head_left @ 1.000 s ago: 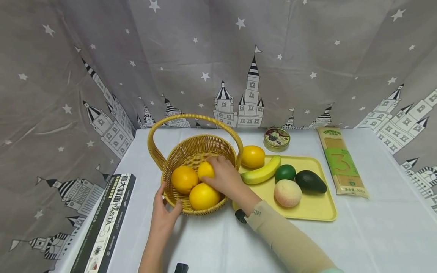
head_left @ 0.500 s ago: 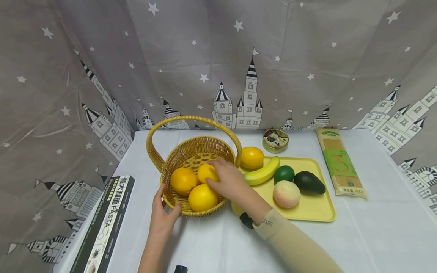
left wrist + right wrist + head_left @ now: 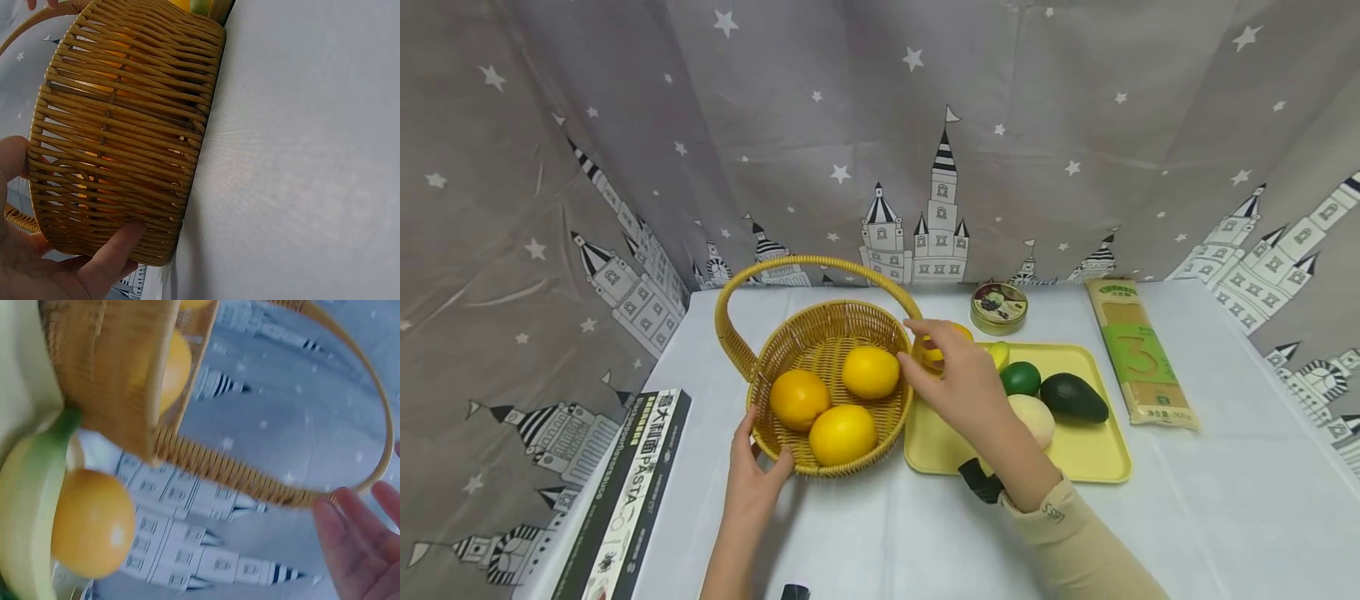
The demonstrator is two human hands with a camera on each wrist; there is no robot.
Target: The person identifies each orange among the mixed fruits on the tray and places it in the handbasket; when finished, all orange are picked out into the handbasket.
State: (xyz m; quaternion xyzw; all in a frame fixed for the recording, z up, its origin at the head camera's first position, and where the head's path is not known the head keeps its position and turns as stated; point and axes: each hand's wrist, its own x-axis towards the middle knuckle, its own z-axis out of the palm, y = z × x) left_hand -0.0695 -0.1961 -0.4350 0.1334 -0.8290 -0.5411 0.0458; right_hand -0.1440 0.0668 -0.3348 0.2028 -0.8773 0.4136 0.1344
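A wicker basket (image 3: 820, 321) with a tall handle holds an orange (image 3: 799, 400) and two yellow, lemon-like fruits, one at the right (image 3: 870, 372) and one at the front (image 3: 842, 435). My left hand (image 3: 756, 475) grips the basket's left front side; in the left wrist view the thumb (image 3: 115, 256) presses the woven wall. Just right of the rim, my right hand (image 3: 958, 379) hovers with spread fingers and nothing in it. It partly hides the tray's banana (image 3: 31, 487) and a yellow-orange fruit (image 3: 94, 522), both plain in the right wrist view.
The yellow tray (image 3: 940, 450) also bears a peach (image 3: 1033, 417), a green fruit (image 3: 1021, 378) and an avocado (image 3: 1075, 397). Behind it stand a round tin (image 3: 998, 307) and a pasta packet (image 3: 1138, 354) to the right. Books (image 3: 625, 500) lie at the left edge.
My right hand has let go of a yellow fruit inside the basket, then moved right, out over the rim towards the tray. The left hand keeps its place on the basket.
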